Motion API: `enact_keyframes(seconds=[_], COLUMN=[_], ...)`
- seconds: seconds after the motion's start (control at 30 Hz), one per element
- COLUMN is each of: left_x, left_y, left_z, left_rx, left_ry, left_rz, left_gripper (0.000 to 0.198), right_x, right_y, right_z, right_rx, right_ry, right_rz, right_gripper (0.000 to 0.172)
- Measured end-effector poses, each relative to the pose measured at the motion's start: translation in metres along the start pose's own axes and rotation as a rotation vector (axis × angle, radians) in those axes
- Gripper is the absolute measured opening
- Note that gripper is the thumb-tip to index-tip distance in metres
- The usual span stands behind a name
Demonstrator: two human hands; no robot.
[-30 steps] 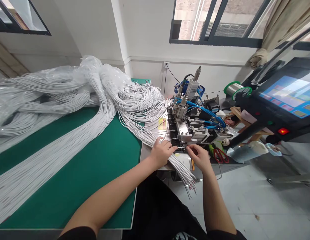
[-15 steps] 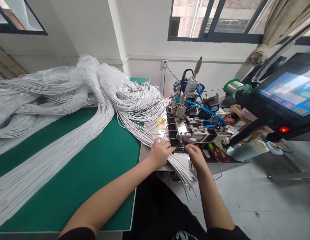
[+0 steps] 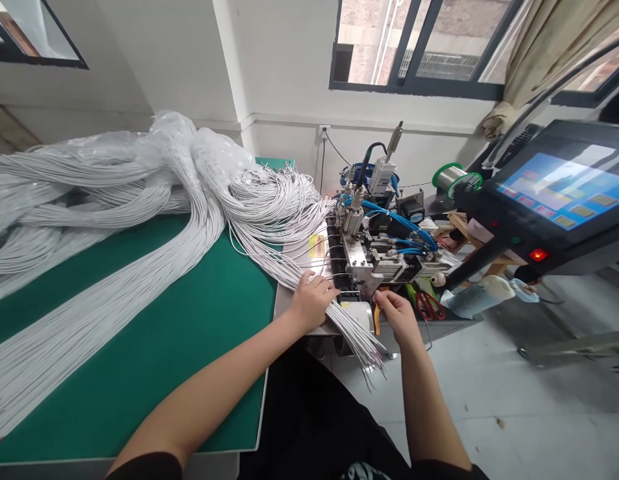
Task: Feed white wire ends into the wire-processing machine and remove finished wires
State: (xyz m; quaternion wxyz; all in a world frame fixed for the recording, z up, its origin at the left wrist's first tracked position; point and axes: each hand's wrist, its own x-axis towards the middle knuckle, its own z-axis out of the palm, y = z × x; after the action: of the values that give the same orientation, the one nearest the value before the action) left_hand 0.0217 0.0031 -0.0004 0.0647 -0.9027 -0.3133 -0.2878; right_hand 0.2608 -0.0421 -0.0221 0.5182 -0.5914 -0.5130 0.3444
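Observation:
My left hand (image 3: pixel 313 303) is curled over a bundle of white cables (image 3: pixel 356 331) at the front of the machine, and its fingertips pinch a single white cable (image 3: pixel 348 292) that points into the fixture. The bundle's loose ends, some pinkish, hang past the edge below. My right hand (image 3: pixel 396 313) is closed at the fingertips just right of the fixture; whatever it pinches is too small to make out. Close under those fingertips is an orange handle (image 3: pixel 377 319). The bench machine (image 3: pixel 362 257) has metal clamps, cylinders and blue air hoses, with several cables lying across its black track.
A green-topped table (image 3: pixel 209 340) on the left bears long cable bundles (image 3: pixel 154 267), partly in clear plastic. On the right stand a touchscreen (image 3: pixel 564 190) with a lit red button, red-handled scissors (image 3: pixel 430 305) and a wire spool (image 3: pixel 455 180). A window is behind.
My right hand has moved slightly right, away from the cable's end at the fixture, and more of the orange handle shows. My left hand stays on the bundle. The view has shifted a little.

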Motion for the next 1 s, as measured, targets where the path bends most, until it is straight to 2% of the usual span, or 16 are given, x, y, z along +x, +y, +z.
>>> enact_keyframes(seconds=[0.1,0.27,0.43,0.6,0.8,1.0], left_x=[0.000,-0.002,-0.001,-0.003,-0.004,-0.005], left_y=[0.001,0.001,0.002,0.001,0.001,0.001], left_z=[-0.002,0.000,-0.003,-0.006,-0.009,-0.010], left_rx=[0.005,0.055,0.034,0.025,0.014,0.010], left_ry=[-0.001,0.027,0.152,0.236,0.275,0.225], left_rz=[-0.020,-0.099,0.037,0.084,0.098,0.080], left_gripper=[0.040,0.036,0.034,0.032,0.036,0.040], right_x=[-0.008,-0.022,-0.034,-0.040,-0.040,-0.039], right_y=[-0.019,-0.049,-0.064,-0.069,-0.070,-0.063], right_z=[-0.014,-0.030,-0.039,-0.047,-0.054,-0.057], right_rx=[-0.092,-0.246,-0.390,-0.450,-0.427,-0.343], right_ry=[-0.050,-0.283,-0.483,-0.751,-0.707,-0.525], right_rz=[0.007,0.017,-0.057,0.001,0.061,0.049], right_gripper=[0.043,0.041,0.038,0.033,0.034,0.030])
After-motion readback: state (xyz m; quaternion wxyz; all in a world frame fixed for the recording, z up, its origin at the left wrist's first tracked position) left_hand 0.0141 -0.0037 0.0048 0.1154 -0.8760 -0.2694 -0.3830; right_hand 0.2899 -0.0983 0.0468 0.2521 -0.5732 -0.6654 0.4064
